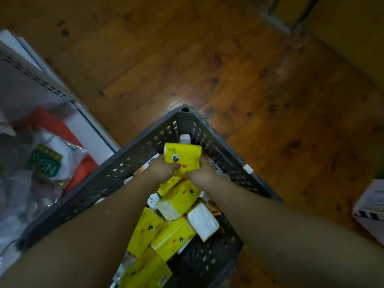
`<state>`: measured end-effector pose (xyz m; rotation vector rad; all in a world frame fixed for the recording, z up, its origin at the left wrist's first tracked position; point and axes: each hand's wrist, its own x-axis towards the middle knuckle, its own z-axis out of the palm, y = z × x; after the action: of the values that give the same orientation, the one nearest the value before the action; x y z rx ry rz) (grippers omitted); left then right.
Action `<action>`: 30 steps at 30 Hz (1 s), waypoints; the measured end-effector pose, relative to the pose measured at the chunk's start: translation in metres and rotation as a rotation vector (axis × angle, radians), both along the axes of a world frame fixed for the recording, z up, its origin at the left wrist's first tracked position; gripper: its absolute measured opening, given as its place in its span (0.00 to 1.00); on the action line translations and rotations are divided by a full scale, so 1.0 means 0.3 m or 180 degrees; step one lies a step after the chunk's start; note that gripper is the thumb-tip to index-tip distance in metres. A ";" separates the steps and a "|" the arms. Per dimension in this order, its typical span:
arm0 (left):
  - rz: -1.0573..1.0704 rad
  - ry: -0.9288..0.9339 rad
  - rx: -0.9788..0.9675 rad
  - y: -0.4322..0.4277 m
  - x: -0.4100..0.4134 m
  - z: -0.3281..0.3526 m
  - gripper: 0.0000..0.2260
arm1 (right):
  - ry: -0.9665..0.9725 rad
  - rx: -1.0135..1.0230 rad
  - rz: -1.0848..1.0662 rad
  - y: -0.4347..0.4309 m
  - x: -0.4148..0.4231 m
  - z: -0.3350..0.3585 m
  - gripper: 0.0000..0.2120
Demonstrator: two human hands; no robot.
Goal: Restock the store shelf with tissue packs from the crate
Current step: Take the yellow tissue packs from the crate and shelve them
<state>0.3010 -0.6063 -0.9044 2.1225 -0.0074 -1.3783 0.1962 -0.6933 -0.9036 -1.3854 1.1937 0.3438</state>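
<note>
A dark grey perforated crate [133,154] stands on the wooden floor, holding several yellow tissue packs [178,201] with cartoon faces and some white ones. Both my hands reach into its far corner. My left hand [163,168] and my right hand [200,174] grip one yellow tissue pack [182,155] from either side, lifted above the others. The white store shelf [31,84] runs along the left, with bagged tissue goods [52,161] on its low level.
An orange-red item [68,132] lies on the shelf beside the bagged goods. A white carton [372,206] sits at the right edge. Cardboard boxes [342,28] stand at the top right. Wooden floor [228,69] spreads beyond the crate.
</note>
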 end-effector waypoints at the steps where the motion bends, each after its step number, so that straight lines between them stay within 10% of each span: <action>1: 0.0080 0.0042 0.0003 0.011 -0.002 0.014 0.25 | 0.0067 -0.0074 -0.0077 0.003 -0.011 0.004 0.32; 10: 0.0482 -0.0621 -0.0771 0.159 -0.027 0.430 0.12 | -0.0179 -0.0988 0.0140 0.100 -0.009 0.414 0.29; 30: 0.1217 -0.1793 -0.1304 0.922 -0.092 1.528 0.18 | -0.1507 -0.1617 0.1095 0.753 0.068 1.438 0.30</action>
<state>0.2734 -0.3296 -0.4462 1.9565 -0.0948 -0.4843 0.2168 -0.4676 -0.4721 -1.9867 0.6651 -0.0673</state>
